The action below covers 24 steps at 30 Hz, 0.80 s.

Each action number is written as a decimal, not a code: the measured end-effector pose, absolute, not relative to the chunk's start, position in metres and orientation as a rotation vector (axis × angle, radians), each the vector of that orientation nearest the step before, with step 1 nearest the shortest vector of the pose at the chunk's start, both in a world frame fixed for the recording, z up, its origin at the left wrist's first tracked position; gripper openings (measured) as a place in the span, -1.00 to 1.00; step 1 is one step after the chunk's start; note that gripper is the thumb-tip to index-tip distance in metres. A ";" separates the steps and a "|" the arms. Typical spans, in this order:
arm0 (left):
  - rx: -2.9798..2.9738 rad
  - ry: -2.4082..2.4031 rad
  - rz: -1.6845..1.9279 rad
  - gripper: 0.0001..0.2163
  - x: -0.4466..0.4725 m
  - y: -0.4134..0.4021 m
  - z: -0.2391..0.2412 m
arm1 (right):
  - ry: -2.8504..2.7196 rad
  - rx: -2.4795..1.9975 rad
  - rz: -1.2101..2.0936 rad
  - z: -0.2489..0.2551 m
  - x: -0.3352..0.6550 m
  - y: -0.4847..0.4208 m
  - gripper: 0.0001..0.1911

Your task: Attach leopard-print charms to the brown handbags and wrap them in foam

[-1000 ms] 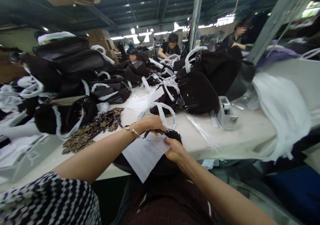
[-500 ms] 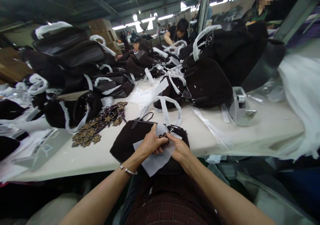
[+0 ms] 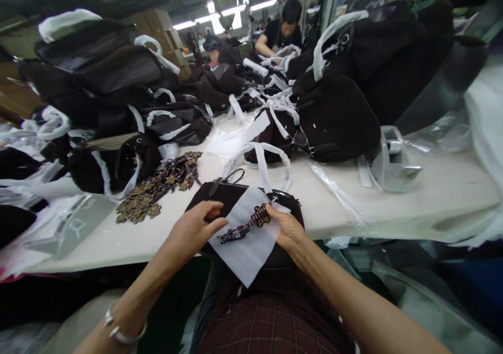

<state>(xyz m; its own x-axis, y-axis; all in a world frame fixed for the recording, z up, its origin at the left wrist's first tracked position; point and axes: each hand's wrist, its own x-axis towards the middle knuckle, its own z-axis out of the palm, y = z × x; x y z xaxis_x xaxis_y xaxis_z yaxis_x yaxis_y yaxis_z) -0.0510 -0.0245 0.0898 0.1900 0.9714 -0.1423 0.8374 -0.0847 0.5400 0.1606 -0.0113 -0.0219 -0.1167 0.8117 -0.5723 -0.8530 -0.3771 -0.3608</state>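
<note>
A dark handbag leans at the table's front edge, its handles wrapped in white. A white tissue sheet lies on its front, corner pointing down. Across the sheet rests a beaded bag charm with a gold flower piece, its upper end near a metal clip by the handle. My right hand pinches the charm's upper part between thumb and fingers at the sheet's right side. My left hand is off the charm, over the bag's left side, fingers apart and holding nothing.
A heap of gold flower charms lies to the left. Stacks of dark bags stand behind and on both sides. Clear plastic strips and a tape dispenser are to the right. A co-worker bends over bags at the back.
My left hand has let go of the charm and moved left, uncovering the charm stretched across the sheet. The right hand keeps its pinch. The view has shifted slightly.
</note>
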 end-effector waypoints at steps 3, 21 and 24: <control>1.832 1.518 0.469 -0.42 -0.025 0.012 0.068 | 0.024 -0.872 1.788 -0.018 0.163 -0.013 -0.82; 3.114 1.509 0.004 -0.60 0.042 -0.050 0.018 | 0.012 -1.034 1.552 -0.039 0.149 -0.013 -0.79; 3.181 1.473 -0.039 -0.61 0.043 -0.049 0.015 | -0.010 -0.972 1.574 -0.030 0.151 -0.018 -0.82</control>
